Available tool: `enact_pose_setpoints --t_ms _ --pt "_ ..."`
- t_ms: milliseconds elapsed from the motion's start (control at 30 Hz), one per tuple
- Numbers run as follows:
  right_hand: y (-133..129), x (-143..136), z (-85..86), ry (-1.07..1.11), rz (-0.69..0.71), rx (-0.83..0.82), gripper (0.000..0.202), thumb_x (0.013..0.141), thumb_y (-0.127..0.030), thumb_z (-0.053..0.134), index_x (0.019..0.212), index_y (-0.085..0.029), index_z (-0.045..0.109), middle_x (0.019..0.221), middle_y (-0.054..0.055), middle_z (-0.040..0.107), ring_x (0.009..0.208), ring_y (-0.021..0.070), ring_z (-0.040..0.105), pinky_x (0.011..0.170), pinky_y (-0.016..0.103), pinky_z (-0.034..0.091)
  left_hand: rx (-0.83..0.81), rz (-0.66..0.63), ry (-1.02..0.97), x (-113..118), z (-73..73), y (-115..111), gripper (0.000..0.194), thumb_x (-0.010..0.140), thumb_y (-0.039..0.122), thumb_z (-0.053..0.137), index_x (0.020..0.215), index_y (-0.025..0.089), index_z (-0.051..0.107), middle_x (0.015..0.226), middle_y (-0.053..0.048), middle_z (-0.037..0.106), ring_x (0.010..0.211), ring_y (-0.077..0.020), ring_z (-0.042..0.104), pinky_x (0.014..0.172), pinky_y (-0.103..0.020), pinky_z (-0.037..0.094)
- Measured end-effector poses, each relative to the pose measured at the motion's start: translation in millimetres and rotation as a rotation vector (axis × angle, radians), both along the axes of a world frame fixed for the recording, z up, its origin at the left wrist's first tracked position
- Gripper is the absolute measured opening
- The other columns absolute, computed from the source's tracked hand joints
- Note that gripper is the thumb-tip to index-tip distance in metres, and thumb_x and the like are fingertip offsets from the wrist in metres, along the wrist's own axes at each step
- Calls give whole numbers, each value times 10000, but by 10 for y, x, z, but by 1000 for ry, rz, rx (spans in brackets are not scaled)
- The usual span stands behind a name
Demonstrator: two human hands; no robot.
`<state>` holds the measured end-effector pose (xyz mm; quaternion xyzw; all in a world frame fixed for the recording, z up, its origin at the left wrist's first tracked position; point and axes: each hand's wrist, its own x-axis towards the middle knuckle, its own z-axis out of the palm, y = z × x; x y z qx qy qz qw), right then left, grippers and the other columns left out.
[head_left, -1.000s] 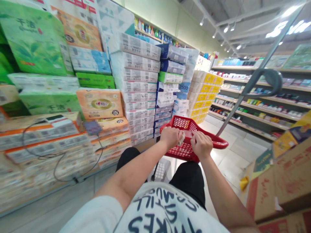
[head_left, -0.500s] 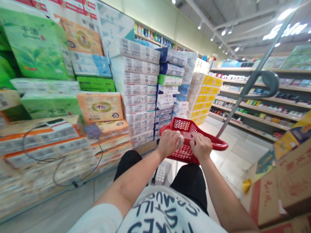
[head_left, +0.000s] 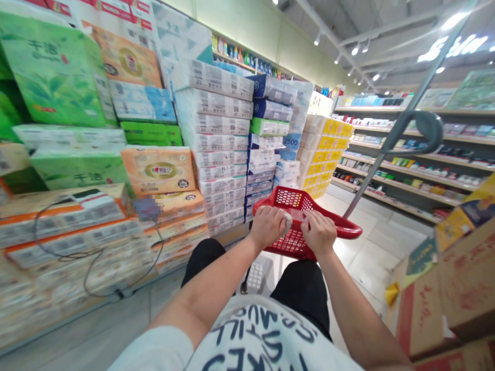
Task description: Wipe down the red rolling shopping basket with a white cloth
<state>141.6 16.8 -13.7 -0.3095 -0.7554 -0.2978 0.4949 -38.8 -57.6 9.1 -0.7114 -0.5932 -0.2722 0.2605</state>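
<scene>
A red plastic shopping cart [head_left: 294,198] with a perforated basket stands right in front of me. My left hand [head_left: 266,226] is closed around its red handle, left of the middle. Some pale, crumpled-looking material [head_left: 286,224] shows at the thumb side of that hand; what it is I cannot make out. On the same handle, a little to the right, my right hand [head_left: 319,232] is wrapped with bent fingers. A short gap separates the two hands. From the cart's right side rises a slanted metal pole [head_left: 365,188] with a grey curved hook [head_left: 429,136].
Tall stacks of tissue packs [head_left: 224,123] line the left side, with orange packs [head_left: 158,170] and a dark cable [head_left: 87,257] nearer me. Yellow-and-white packs [head_left: 325,149] stand ahead. Cardboard boxes [head_left: 429,309] crowd the right, before stocked shelves [head_left: 413,170].
The view has shifted very slightly, with the packs a little further left. Both hands keep their hold on the cart's handle.
</scene>
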Motion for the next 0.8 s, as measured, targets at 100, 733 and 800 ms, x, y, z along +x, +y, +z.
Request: enact_pose_setpoints --t_ms 100,733,800 --pt "5 1 -5 5 0 5 223 847 -184 536 985 -168 710 1029 41 734 970 195 672 864 305 425 -112 89 -58 45 82 77 498 992 443 273 828 164 652 792 -94 664 799 -239 592 774 -406 392" --pt "49 -76 -8 12 -8 6 225 864 -204 521 985 -171 708 1020 46 735 967 203 669 869 317 420 -10 2 -14 -59 -22 61 377 971 461 356 1002 200 625 1008 -80 657 991 -239 557 902 -407 358" --pt "50 -68 -12 10 -6 6 228 867 -207 519 991 -171 708 1019 46 736 969 202 670 876 320 418 -9 27 -24 -54 -21 62 391 967 479 356 997 194 622 1011 -86 653 1000 -246 550 909 -417 355"
